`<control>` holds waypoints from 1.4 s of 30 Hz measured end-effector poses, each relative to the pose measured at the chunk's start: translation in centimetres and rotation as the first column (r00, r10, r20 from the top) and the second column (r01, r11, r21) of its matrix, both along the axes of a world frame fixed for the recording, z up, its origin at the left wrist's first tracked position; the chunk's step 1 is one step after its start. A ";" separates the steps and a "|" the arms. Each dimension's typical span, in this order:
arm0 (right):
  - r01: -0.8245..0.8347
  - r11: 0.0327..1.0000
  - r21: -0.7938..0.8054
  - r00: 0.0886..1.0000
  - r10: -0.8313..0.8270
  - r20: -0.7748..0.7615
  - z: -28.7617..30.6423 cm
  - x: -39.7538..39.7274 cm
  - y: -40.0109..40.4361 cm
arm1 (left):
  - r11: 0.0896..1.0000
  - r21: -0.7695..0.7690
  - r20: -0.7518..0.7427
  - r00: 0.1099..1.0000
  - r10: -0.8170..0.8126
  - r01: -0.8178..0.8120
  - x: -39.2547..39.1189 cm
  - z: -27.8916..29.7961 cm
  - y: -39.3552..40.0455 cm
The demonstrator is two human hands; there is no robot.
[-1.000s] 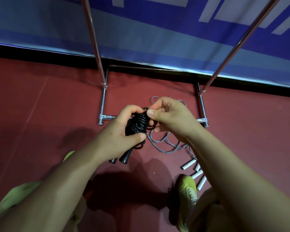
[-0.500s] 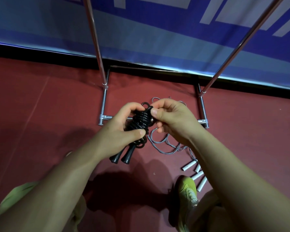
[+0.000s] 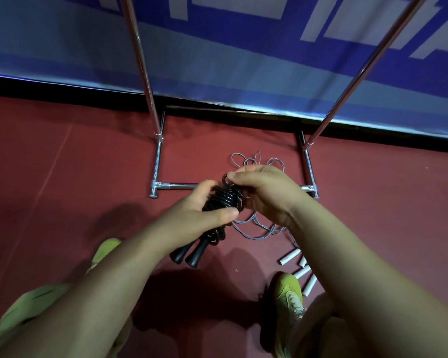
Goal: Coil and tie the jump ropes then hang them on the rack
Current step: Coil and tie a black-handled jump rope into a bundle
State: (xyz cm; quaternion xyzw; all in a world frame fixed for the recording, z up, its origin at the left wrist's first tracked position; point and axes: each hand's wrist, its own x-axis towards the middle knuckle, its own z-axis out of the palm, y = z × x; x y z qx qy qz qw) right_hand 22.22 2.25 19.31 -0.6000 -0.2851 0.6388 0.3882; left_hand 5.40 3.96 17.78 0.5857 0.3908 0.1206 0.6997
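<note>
A black jump rope (image 3: 224,200) is wound into a tight bundle in front of me, its two black handles (image 3: 189,253) poking out below. My left hand (image 3: 192,215) grips the bundle from the left, thumb across its front. My right hand (image 3: 264,192) pinches a loop of the black rope at the bundle's top. Loose grey rope (image 3: 256,228) lies tangled on the red floor under my hands, with white handles (image 3: 291,257) at the lower right. The chrome rack (image 3: 157,161) stands just beyond, its two uprights rising out of view.
The rack's base bar (image 3: 176,186) and right foot (image 3: 309,174) lie on the floor close behind my hands. A blue banner (image 3: 217,60) lines the wall. My yellow-green shoes (image 3: 287,298) and knees fill the bottom of the view.
My right hand has shifted from the bundle's side up to its top loop. The bundle sits a little more upright, and its handles hang lower below my left hand.
</note>
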 end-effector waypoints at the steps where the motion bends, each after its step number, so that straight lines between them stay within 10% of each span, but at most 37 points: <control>1: 0.030 0.999 0.019 1.000 -0.030 -0.007 0.1 -0.1 0.1 | 0.998 -0.047 0.003 0.999 0.042 -0.042 0.4 0.1 -0.2; 9: 0.358 0.919 0.164 0.933 -0.360 -0.021 1.4 -1.0 -0.7 | 0.956 -0.270 0.062 0.989 0.133 -0.112 1.9 2.4 -0.3; 15: 0.143 0.981 0.134 0.990 -0.142 -0.011 4.0 1.4 -2.8 | 0.929 -0.353 0.084 0.985 0.148 -0.109 3.1 5.8 -0.4; 27: 0.307 0.796 0.521 0.949 -0.298 -0.104 20.1 7.1 -0.3 | 0.996 0.053 -0.081 0.994 0.075 -0.071 9.0 21.3 3.3; 37: 0.212 0.793 0.571 0.935 -0.334 0.116 30.0 14.6 5.3 | 0.891 0.346 0.096 0.956 0.279 -0.294 17.2 32.3 8.3; 42: 0.369 0.653 0.661 0.898 -0.434 -0.073 34.1 16.0 8.8 | 0.875 0.374 0.171 0.950 0.260 -0.307 19.9 35.4 10.9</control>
